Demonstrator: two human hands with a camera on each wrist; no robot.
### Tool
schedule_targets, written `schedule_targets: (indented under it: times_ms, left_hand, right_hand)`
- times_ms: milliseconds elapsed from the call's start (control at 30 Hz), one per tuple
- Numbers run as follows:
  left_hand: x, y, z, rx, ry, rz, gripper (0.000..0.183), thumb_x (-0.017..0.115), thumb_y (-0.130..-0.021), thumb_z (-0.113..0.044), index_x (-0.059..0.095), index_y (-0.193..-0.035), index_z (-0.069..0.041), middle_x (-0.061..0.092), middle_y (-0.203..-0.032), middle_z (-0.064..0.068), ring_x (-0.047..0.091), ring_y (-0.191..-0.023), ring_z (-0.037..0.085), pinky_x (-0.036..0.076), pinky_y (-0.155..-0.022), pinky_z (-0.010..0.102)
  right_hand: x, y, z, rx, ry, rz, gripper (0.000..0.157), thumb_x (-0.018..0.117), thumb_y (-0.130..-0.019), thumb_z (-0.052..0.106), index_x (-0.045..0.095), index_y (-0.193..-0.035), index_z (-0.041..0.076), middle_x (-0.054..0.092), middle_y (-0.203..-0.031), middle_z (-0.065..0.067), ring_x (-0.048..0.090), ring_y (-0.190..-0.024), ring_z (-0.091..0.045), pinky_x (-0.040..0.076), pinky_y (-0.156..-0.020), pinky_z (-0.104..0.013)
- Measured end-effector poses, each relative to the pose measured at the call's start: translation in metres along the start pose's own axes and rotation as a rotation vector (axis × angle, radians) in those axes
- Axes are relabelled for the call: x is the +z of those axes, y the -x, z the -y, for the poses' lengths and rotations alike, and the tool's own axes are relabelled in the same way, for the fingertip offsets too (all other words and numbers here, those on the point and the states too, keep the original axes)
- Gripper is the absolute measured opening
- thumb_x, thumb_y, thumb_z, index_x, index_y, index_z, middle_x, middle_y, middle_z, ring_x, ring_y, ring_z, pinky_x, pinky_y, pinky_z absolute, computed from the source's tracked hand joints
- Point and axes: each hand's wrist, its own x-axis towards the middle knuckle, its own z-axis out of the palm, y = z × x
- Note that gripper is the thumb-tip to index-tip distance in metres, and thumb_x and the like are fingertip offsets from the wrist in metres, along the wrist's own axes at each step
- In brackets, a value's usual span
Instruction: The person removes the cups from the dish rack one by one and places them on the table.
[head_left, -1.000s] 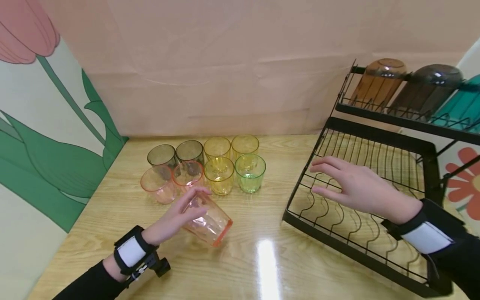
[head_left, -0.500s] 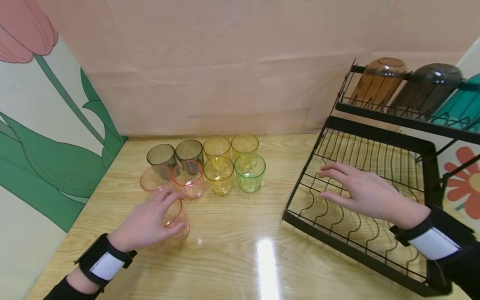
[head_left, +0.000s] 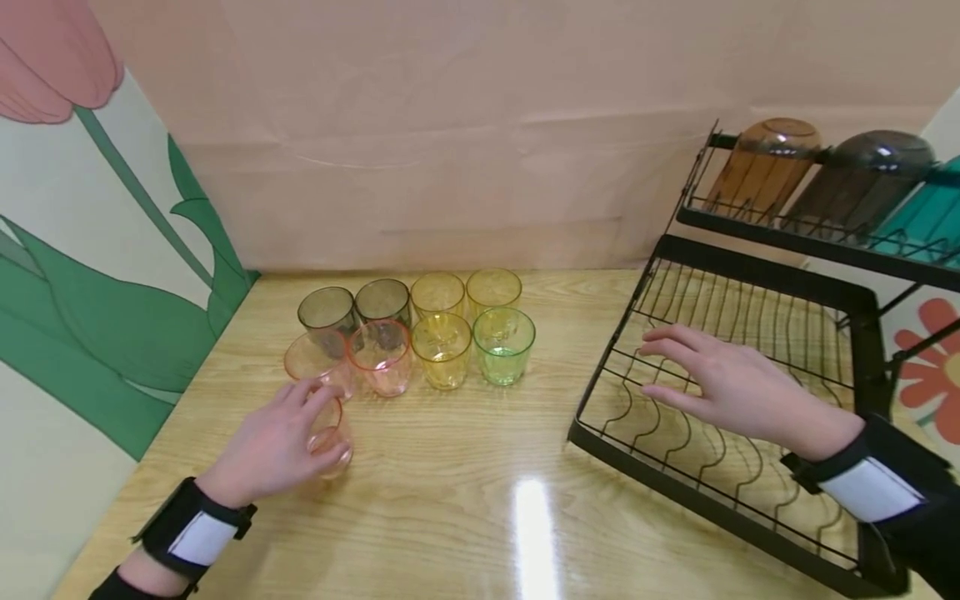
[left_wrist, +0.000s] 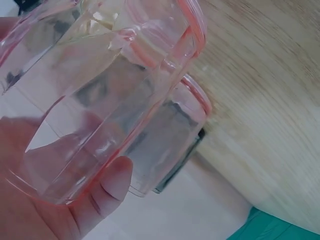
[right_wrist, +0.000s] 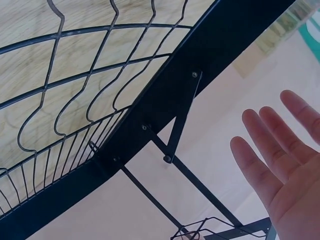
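Note:
My left hand [head_left: 262, 442] grips a clear pink glass [head_left: 335, 437] at the front left of the table. In the left wrist view the thumb [left_wrist: 115, 180] lies along the glass's side, with fingers seen through it. The glass stands roughly upright, rim up; whether its base touches the wood cannot be told. Just behind it are two other pink glasses, the right one [head_left: 381, 358] fully visible. Fingers spread and relaxed, my right hand [head_left: 738, 392] hovers over the lower tier of a black wire dish rack [head_left: 675, 492] and holds nothing.
Beside the pink glasses stand yellow glasses [head_left: 441, 354] and a green glass [head_left: 504, 350]. Dark grey glasses [head_left: 327, 312] stand behind. The rack's upper tier bears upside-down amber [head_left: 772, 167], smoky [head_left: 866, 175] and teal [head_left: 922, 212] glasses. A pinkish backdrop [head_left: 450, 150] closes off the rear.
The pink glass in my left hand was tilted with its base to the right; it has turned upright and moved left, in front of the other pink ones. My right hand shifted slightly right.

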Motion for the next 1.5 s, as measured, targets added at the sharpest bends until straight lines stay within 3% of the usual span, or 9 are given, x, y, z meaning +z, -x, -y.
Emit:
schedule_targets:
  times_ms: [233,500,733,900,1233,1300,1400,1500]
  left_hand:
    - [0.005,0.000,0.004,0.000,-0.019,-0.001,0.060,0.066,-0.071,-0.051,0.048,-0.118,-0.019,0.049,-0.110,0.008,0.049,-0.096,0.026,0.047,-0.056,0.040]
    - [0.008,0.003,0.005,0.017,-0.025,-0.057,0.063,0.066,-0.070,-0.052,0.048,-0.122,-0.020,0.050,-0.111,0.006,0.049,-0.097,0.024,0.044,-0.050,0.035]
    - [0.014,0.005,0.010,0.120,-0.076,-0.197,0.066,0.062,-0.072,-0.053,0.050,-0.128,-0.021,0.050,-0.117,0.007,0.048,-0.103,0.022,0.044,-0.046,0.034]
    - [0.016,0.004,0.014,0.187,-0.103,-0.272,0.065,0.063,-0.072,-0.051,0.051,-0.128,-0.019,0.047,-0.126,0.012,0.045,-0.109,0.026,0.043,-0.042,0.031]
    - [0.015,0.001,0.016,0.191,-0.135,-0.285,0.064,0.064,-0.072,-0.052,0.053,-0.126,-0.019,0.045,-0.131,0.011,0.043,-0.113,0.030,0.040,-0.037,0.028]
    - [0.015,0.000,0.016,0.188,-0.146,-0.297,0.066,0.062,-0.072,-0.054,0.052,-0.126,-0.017,0.047,-0.128,0.012,0.045,-0.111,0.031,0.043,-0.040,0.032]
    - [0.013,-0.002,0.014,0.180,-0.166,-0.315,0.071,0.057,-0.073,-0.060,0.050,-0.128,-0.016,0.048,-0.125,0.014,0.045,-0.111,0.033,0.049,-0.060,0.043]
    - [0.008,-0.008,0.005,0.171,-0.166,-0.315,0.076,0.053,-0.072,-0.066,0.049,-0.129,-0.014,0.046,-0.128,0.014,0.042,-0.114,0.034,0.041,-0.082,0.053]
  right_hand:
    - [0.000,0.002,0.000,0.007,-0.005,-0.008,0.049,0.055,-0.083,0.052,0.055,-0.119,0.018,0.047,-0.124,0.000,0.046,-0.061,0.000,0.032,-0.042,-0.020]
    - [-0.001,0.001,0.001,0.012,-0.011,-0.009,0.048,0.058,-0.083,0.050,0.055,-0.119,0.019,0.047,-0.124,0.000,0.046,-0.061,0.000,0.033,-0.043,-0.020]
    - [-0.002,0.002,0.001,0.009,0.007,0.018,0.050,0.053,-0.085,0.052,0.052,-0.121,0.019,0.045,-0.126,-0.001,0.035,-0.049,0.005,0.028,-0.038,-0.021]
    - [-0.001,0.002,0.001,0.003,0.003,0.020,0.051,0.052,-0.085,0.053,0.052,-0.122,0.018,0.045,-0.127,-0.002,0.035,-0.050,0.006,0.029,-0.039,-0.020]
    - [-0.001,0.004,0.001,0.020,-0.013,-0.013,0.046,0.058,-0.083,0.049,0.054,-0.119,0.020,0.045,-0.125,0.001,0.034,-0.049,0.006,0.028,-0.039,-0.021]
    - [-0.002,0.004,0.001,0.016,-0.014,-0.019,0.046,0.058,-0.083,0.049,0.054,-0.119,0.021,0.045,-0.125,0.002,0.037,-0.052,0.005,0.029,-0.039,-0.020]
    - [-0.003,0.004,0.000,0.004,-0.009,-0.030,0.046,0.057,-0.083,0.050,0.054,-0.118,0.020,0.046,-0.124,0.002,0.043,-0.058,0.003,0.031,-0.041,-0.020]
    - [-0.007,0.003,0.001,-0.016,-0.005,-0.049,0.046,0.058,-0.083,0.050,0.055,-0.118,0.020,0.048,-0.123,0.001,0.049,-0.064,-0.001,0.034,-0.043,-0.020]
